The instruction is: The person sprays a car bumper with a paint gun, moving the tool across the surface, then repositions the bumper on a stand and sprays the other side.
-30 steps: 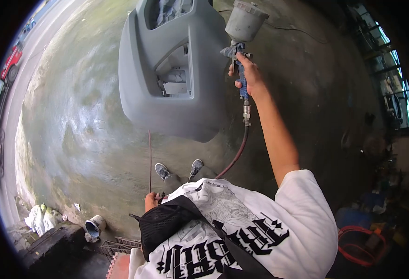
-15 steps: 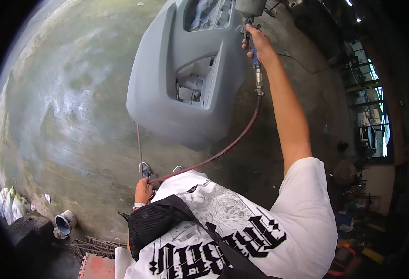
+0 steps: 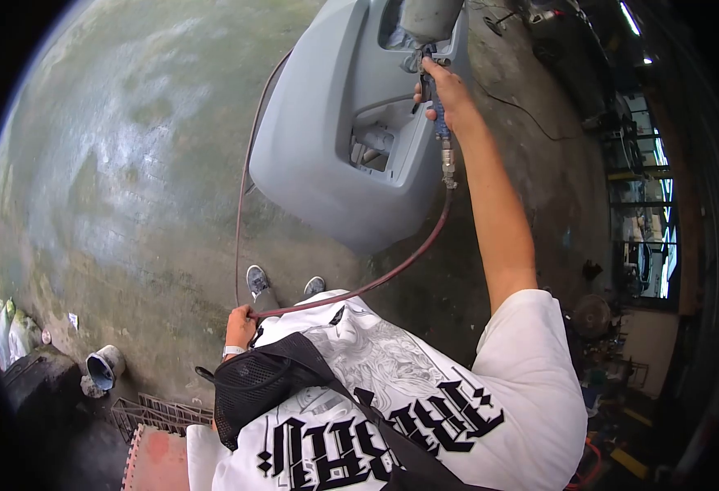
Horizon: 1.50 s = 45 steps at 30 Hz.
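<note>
My right hand grips a spray gun with a grey cup on top, held over the upper right part of a grey car bumper. A dark red hose hangs from the gun's metal fitting and curves down to my left hand, whose fingers are closed round it near my waist. From there the hose runs up past the bumper's left side. Two openings show in the bumper; the upper one is partly hidden by the cup.
A bucket lies tipped on the wet-looking floor at the lower left, near white bags. A metal rack is beside a red mat. A fan stands at the right. My shoes are below the bumper.
The bumper appears further right and higher in view. My right hand and the gun are slightly lower and more to the left, over the bumper's edge. The hose now shows along the bumper's left side.
</note>
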Available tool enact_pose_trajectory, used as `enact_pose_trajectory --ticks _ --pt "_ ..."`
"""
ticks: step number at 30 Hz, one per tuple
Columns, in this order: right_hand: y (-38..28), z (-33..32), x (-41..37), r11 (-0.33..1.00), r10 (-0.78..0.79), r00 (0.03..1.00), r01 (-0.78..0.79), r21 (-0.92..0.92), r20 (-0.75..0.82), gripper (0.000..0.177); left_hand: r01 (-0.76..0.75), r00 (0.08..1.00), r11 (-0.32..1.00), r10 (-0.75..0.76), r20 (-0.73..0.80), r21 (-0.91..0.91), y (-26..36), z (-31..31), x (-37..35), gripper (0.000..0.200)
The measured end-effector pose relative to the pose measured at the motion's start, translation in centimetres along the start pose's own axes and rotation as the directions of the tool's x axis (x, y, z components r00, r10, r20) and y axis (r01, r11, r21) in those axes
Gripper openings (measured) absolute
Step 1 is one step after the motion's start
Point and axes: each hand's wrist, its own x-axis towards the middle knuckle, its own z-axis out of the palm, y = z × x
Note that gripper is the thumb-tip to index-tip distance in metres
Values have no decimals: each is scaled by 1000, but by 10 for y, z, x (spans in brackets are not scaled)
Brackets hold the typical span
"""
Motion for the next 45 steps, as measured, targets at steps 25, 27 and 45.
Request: enact_pose_trajectory --ticks 25,27,45 --pt "56 -37 -14 996 -86 972 87 -5 -218 32 -5 1000 999 6 14 -32 -24 3 9 19" --pt "63 -41 -13 993 -121 954 114 -44 -275 33 -16 1000 998 16 7 -55 -16 -1 8 19" --pt "116 18 -52 991 -132 991 131 30 21 33 27 999 1000 -27 -46 9 -42 -14 -3 18"
